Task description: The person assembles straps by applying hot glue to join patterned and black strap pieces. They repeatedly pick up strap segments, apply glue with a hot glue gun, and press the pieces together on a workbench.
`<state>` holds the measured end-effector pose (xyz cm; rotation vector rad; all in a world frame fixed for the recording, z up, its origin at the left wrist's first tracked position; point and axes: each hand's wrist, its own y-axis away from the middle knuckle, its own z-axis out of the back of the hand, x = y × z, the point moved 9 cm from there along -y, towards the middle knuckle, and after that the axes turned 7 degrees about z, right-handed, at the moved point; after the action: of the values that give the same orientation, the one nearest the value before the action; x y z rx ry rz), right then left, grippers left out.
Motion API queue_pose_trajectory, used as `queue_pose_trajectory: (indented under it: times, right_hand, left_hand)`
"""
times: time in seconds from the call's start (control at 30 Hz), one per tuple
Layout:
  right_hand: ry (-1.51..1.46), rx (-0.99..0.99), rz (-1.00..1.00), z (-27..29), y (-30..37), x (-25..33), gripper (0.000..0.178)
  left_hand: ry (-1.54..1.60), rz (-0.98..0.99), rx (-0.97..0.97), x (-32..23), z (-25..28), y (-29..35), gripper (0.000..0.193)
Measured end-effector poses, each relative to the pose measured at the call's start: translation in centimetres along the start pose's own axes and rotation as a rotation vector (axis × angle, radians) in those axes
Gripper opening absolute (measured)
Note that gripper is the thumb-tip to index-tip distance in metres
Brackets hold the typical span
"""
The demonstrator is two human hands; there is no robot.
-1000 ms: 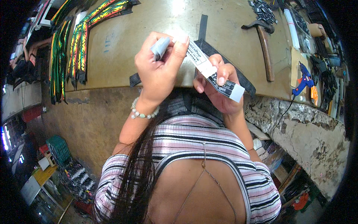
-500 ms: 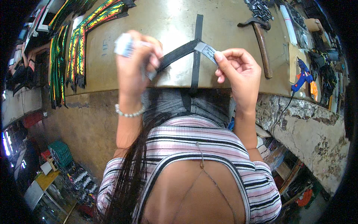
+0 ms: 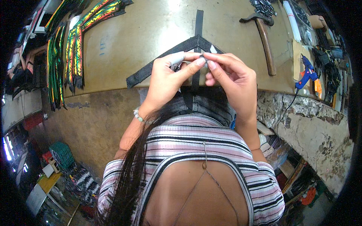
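My left hand (image 3: 169,73) and my right hand (image 3: 232,71) meet just above the table's near edge, both with fingertips pinched together. A small, dark-tipped piece (image 3: 203,57) is between those fingertips; most of it is covered, and it looks like a label end. A crumpled white label strip (image 3: 177,57) is also tucked in my left fingers. Under and behind my hands lies a black webbing strap (image 3: 145,71), bent to a peak. A narrower black strap (image 3: 199,24) crosses at that peak, running toward me. A small white piece (image 3: 213,49) shows against the strap's right arm.
On the table (image 3: 124,52), bundles of patterned straps (image 3: 74,56) hang over the left edge. At the right lie a hammer (image 3: 266,47), small black parts (image 3: 263,7), white sticks (image 3: 292,22) and a blue glue gun (image 3: 307,73) with its cord hanging down.
My left hand has come right and down, leaving the webbing's left end bare on the table. My right hand has shifted slightly left, and the fingertips of both now meet.
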<state>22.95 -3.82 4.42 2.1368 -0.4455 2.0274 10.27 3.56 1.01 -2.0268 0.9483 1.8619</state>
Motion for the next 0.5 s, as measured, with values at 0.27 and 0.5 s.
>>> queue_pose_trajectory:
  times: [0.27, 0.5]
  right_hand:
    - [-0.173, 0.026, -0.104, 0.5, -0.7, -2.1, 0.035]
    - [-0.277, 0.026, -0.082, 0.7, -0.5, -2.8, 0.021]
  left_hand:
    - [-0.136, 0.047, -0.065, -0.2, 0.6, 0.1, 0.016]
    - [-0.146, -0.033, -0.073, -1.0, 0.3, 0.0, 0.017]
